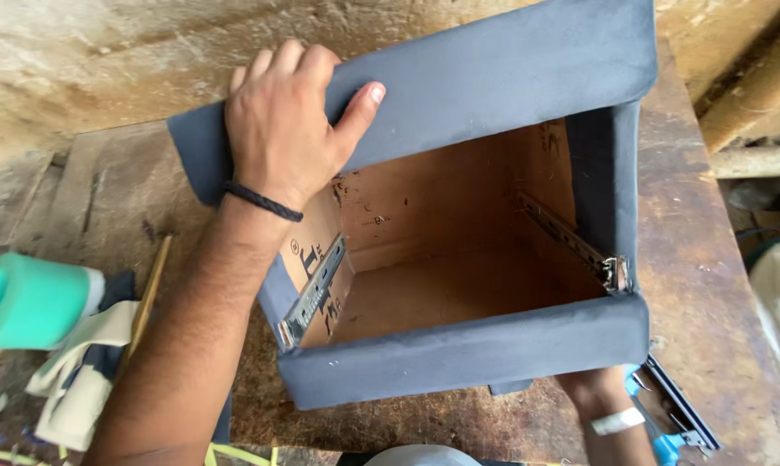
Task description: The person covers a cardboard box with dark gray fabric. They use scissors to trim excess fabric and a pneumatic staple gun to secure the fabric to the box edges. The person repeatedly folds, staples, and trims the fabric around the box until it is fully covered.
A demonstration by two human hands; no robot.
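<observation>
A box-shaped cabinet frame (pixel 493 86) covered in dark blue-grey fabric lies on a worn wooden workbench (pixel 701 259), its open side facing me. Bare brown board shows inside, with a metal drawer slide (pixel 312 293) on the left wall and another metal slide (pixel 571 237) on the right wall. My left hand (pixel 291 125) grips the frame's upper left corner, thumb over the padded edge. A dark braided band circles that wrist. My right hand (pixel 593 393) reaches under the frame's lower right corner; its fingers are hidden.
A turquoise foam roll (pixel 28 302) and cream and dark fabric scraps (pixel 79 371) lie at the left. A thin wooden stick (pixel 148 293) rests beside them. A blue and black tool (pixel 675 418) lies at the bench's lower right. Rough timber (pixel 752 160) lies beyond the right edge.
</observation>
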